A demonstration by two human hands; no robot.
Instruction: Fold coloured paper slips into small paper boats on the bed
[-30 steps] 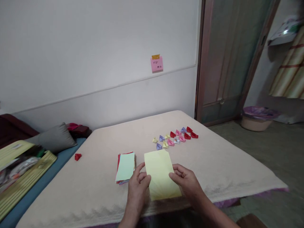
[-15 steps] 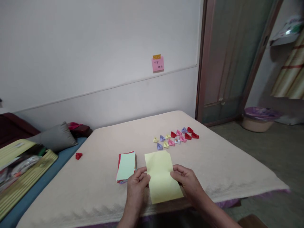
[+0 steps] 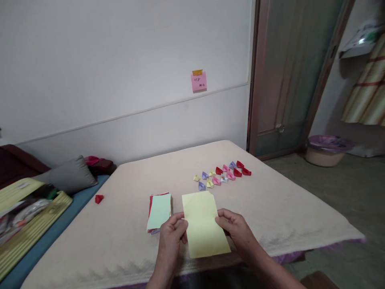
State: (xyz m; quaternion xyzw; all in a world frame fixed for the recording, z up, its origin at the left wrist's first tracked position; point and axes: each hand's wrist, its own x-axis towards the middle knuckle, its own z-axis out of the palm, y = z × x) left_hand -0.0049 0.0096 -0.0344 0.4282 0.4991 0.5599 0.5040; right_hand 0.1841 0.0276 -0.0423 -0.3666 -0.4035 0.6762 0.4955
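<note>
A sheet of pale yellow paper (image 3: 204,228) is held up over the near edge of the bed, with a faint crease across its middle. My left hand (image 3: 173,239) pinches its left edge between thumb and fingers. On the opposite edge, my right hand (image 3: 236,228) grips it the same way. Just left of the sheet lies a stack of coloured paper (image 3: 159,210), pale green on top and red showing at the side. Beyond the sheet, several small folded paper boats (image 3: 216,180) in red, pink, purple, yellow and white stand in two rows.
A crumpled red paper piece (image 3: 99,198) lies on the left of the cream bed cover (image 3: 126,241). Farther left are a grey pillow (image 3: 72,176) and an open yellow case (image 3: 39,216) with things inside. A pink note (image 3: 199,82) is taped to the wall.
Both hands keep their hold on the yellow paper. The view has shifted very slightly; the sheet looks a little flatter at its crease.
</note>
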